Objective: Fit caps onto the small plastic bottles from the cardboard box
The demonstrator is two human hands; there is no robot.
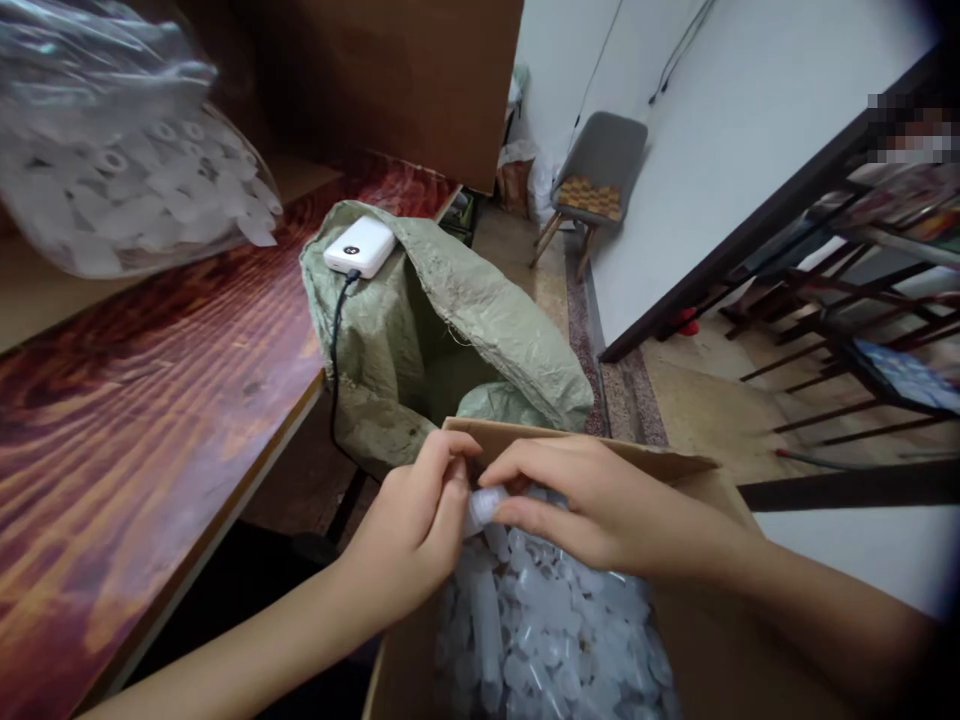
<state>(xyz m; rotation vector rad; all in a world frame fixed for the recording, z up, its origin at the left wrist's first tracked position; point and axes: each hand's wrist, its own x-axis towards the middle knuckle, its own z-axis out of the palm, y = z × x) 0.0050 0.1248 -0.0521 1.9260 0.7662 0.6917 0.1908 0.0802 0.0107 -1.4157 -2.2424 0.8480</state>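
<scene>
A small translucent plastic tube [486,503] with a rounded, cap-like end is between my hands, above an open cardboard box. My left hand [420,520] is closed round its left side, fingers curled. My right hand [581,495] pinches its right end between thumb and index finger. My fingers cover part of it, so I cannot tell whether it is one piece or two. Below lie many loose translucent plastic tubes [555,620] in the cardboard box [720,490]; one long tube lies near the left wall.
A green woven sack [487,300] gapes beyond the box, with a white power bank [361,246] and black cable on it. At left, a clear bag of white plastic pieces [142,190] is on a wood-grain table [187,420]. A grey chair [600,165] stands farther back.
</scene>
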